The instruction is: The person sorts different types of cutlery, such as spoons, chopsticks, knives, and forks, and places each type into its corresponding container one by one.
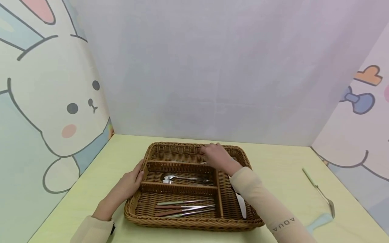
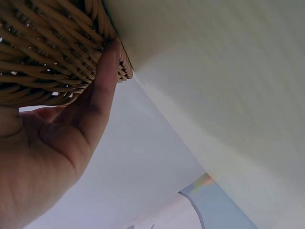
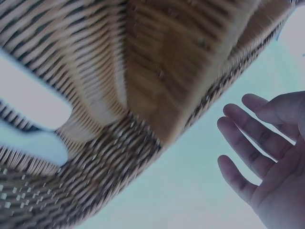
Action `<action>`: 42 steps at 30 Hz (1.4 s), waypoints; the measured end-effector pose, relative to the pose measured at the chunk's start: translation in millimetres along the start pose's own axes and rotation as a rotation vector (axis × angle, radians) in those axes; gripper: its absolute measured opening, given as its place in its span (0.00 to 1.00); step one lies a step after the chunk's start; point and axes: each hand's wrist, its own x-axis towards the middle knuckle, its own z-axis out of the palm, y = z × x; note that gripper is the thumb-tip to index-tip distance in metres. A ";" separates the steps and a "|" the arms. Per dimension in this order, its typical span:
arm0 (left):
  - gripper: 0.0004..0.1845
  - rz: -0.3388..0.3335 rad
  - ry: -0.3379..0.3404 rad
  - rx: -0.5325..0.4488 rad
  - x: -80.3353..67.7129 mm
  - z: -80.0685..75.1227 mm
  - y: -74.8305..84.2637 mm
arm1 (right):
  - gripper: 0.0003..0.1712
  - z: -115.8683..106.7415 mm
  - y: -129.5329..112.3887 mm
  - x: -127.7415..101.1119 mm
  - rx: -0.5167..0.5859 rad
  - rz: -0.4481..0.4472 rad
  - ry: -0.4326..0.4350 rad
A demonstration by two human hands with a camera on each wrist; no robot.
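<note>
A brown wicker cutlery basket (image 1: 194,225) with several compartments sits on the pale yellow-green table (image 1: 282,162). My left hand (image 1: 130,180) rests against its left outer wall. In the left wrist view my left hand (image 2: 57,143) lays a straight thumb flat on the basket's weave (image 2: 43,52). My right hand (image 1: 215,156) hovers over the far right part of the basket. In the right wrist view the right hand (image 3: 267,157) shows spread fingers holding nothing, above the basket's wicker (image 3: 157,71). Spoons (image 1: 182,178) lie in the middle compartment, and coloured-handled cutlery (image 1: 185,207) in the near one.
A white-bladed utensil (image 1: 241,204) lies in the basket's right compartment, partly under my right sleeve. A green-handled fork (image 1: 320,192) lies on the table at the right, with a light blue piece (image 1: 319,222) near it. Cartoon-printed walls enclose the table on three sides.
</note>
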 end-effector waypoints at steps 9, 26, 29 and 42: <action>0.29 -0.001 -0.009 0.004 0.7 -0.5 -1.0 | 0.12 -12.7 33.8 -24.0 0.000 0.058 0.109; 0.29 0.004 -0.011 -0.005 1.2 -0.4 -1.2 | 0.11 -22.3 113.6 -98.9 0.053 0.277 0.200; 0.29 0.007 -0.009 -0.009 0.2 -0.7 -0.9 | 0.11 -21.7 125.3 -113.8 0.066 0.321 0.190; 0.29 0.012 -0.002 -0.002 0.0 -0.6 -0.4 | 0.12 -2.1 176.5 -191.2 0.104 0.538 0.142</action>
